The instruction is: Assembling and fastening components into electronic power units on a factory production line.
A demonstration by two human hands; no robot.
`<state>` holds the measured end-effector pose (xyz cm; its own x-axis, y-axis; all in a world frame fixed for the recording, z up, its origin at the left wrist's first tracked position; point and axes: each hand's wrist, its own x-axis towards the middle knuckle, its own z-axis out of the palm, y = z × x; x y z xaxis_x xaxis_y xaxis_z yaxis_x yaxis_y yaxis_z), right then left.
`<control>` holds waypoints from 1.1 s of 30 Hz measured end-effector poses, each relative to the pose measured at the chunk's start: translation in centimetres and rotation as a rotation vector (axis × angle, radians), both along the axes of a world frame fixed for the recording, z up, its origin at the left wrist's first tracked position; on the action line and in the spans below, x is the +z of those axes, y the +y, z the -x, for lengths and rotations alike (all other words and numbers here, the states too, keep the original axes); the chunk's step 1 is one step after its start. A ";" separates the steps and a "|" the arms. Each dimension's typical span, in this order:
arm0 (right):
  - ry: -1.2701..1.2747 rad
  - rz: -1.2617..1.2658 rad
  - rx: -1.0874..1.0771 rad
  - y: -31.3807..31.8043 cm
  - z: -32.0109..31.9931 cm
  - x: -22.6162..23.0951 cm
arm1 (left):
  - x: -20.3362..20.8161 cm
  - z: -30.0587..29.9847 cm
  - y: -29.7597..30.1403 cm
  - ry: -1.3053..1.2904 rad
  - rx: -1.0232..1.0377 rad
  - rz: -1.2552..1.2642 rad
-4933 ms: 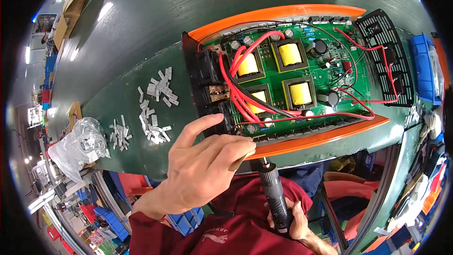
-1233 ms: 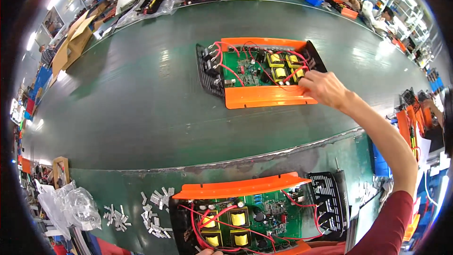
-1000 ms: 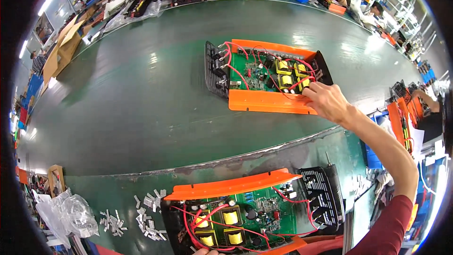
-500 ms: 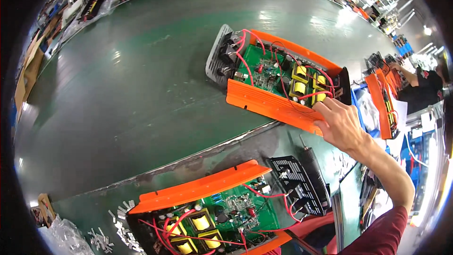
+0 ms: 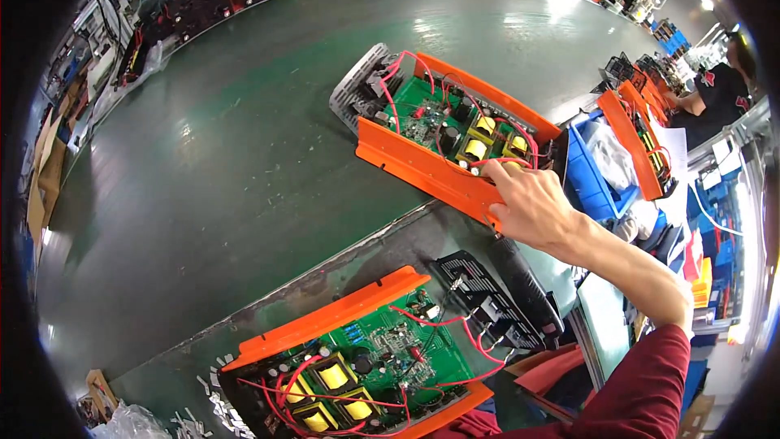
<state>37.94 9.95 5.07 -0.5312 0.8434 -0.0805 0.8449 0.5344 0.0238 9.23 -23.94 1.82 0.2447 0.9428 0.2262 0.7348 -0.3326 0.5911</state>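
My right hand (image 5: 532, 203) is closed on the right end of an open power inverter (image 5: 422, 171). Its fingers reach over the top of the near orange side wall, and the thumb lies on the outside. Inside that housing are a green circuit board (image 5: 416, 120), yellow-wrapped transformers and red wires; a grey end panel (image 5: 357, 85) leans off its left end, joined by wires. Nearer to me lies a second open inverter (image 5: 325, 319), with a black slotted end panel (image 5: 487, 297) wired to its right side. My left hand does not show.
A dark cylindrical tool (image 5: 524, 276) lies beside the black panel. On the right are a blue bin (image 5: 591, 167) with plastic bags, another orange housing (image 5: 630, 146) and a person (image 5: 719, 97). Small pale pieces (image 5: 223, 410) are scattered at lower left. The green work surface (image 5: 203, 171) extends left.
The whole view has swung, so most things appear further left. My right hand keeps its hold on the upper inverter's side wall. More of the blue bin shows at the right.
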 end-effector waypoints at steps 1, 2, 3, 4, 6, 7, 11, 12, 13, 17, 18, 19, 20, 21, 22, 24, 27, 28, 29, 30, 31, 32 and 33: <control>0.000 0.000 0.004 -0.1 -0.1 0.0 | -0.1 0.0 0.1 0.000 0.004 0.000; -0.010 0.003 -0.022 -0.2 -0.3 -0.1 | -0.1 0.0 0.1 -0.006 0.006 0.002; -0.022 0.006 -0.048 -0.4 -0.3 -0.1 | -0.2 0.1 0.2 -0.015 0.009 0.004; -0.015 0.048 -0.075 -0.6 0.0 0.2 | -0.2 0.3 0.2 -0.020 0.013 0.010; 0.008 0.006 -0.078 -1.0 0.0 -0.6 | -0.4 0.8 0.2 -0.012 0.021 -0.005; 0.034 -0.045 -0.086 -1.2 0.0 -0.8 | -0.6 1.1 0.3 -0.024 0.023 0.000; 0.082 -0.082 -0.078 -1.3 0.6 -1.7 | -1.2 1.6 0.2 -0.003 -0.005 0.044; 0.074 -0.076 -0.078 -1.3 0.7 -1.8 | -1.3 1.5 0.3 -0.001 0.002 0.053; 0.079 -0.057 -0.113 -1.4 0.8 -1.6 | -1.4 1.5 0.4 -0.009 0.000 0.053; 0.179 -0.147 -0.058 -2.4 0.0 -1.2 | -1.5 1.4 0.7 -0.009 -0.012 0.046; 0.179 -0.146 -0.060 -2.8 -0.6 -0.9 | -1.4 1.4 0.8 -0.005 -0.011 0.044; 0.176 -0.248 0.028 -3.3 -1.5 -0.6 | -1.3 1.3 0.8 0.002 -0.007 0.044; 0.177 -0.351 0.122 -3.8 -1.9 -0.5 | -1.4 1.2 0.7 0.001 0.009 0.042; 0.275 -0.389 0.122 -4.5 -2.1 -0.7 | -1.4 1.2 0.6 0.001 0.023 0.040; 0.283 -0.430 0.100 -5.4 -3.0 -0.8 | -1.3 1.1 0.7 0.002 0.022 0.038; 0.306 -0.457 0.039 -7.6 -5.3 -0.8 | -0.8 0.9 0.7 0.008 0.021 0.050; 0.201 -0.156 -0.096 -12.4 -7.6 -1.1 | -0.2 0.4 0.7 -0.017 0.028 0.017; 0.228 -0.052 -0.211 -13.6 -6.6 -1.0 | 0.2 0.4 0.8 -0.002 0.019 -0.004; 0.255 0.053 -0.324 -14.7 -6.0 -0.9 | 0.3 0.4 0.7 0.013 0.018 -0.017; 0.271 0.136 -0.327 -15.5 -6.7 -1.7 | 0.4 0.4 0.7 0.028 0.017 -0.032; 0.277 0.180 -0.331 -15.9 -6.7 -2.0 | 0.7 0.5 0.8 0.034 0.028 -0.011; 0.283 0.224 -0.332 -16.1 -6.6 -2.3 | 0.7 0.8 0.8 0.036 0.024 -0.034; 0.335 0.223 -0.271 -16.3 -7.5 -3.4 | 0.7 0.8 0.7 0.039 0.021 -0.055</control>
<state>45.43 -6.32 1.68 -0.3219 0.9368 -0.1370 0.8961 0.2547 -0.3634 8.38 -23.26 2.55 0.2347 0.9341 0.2689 0.7639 -0.3483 0.5432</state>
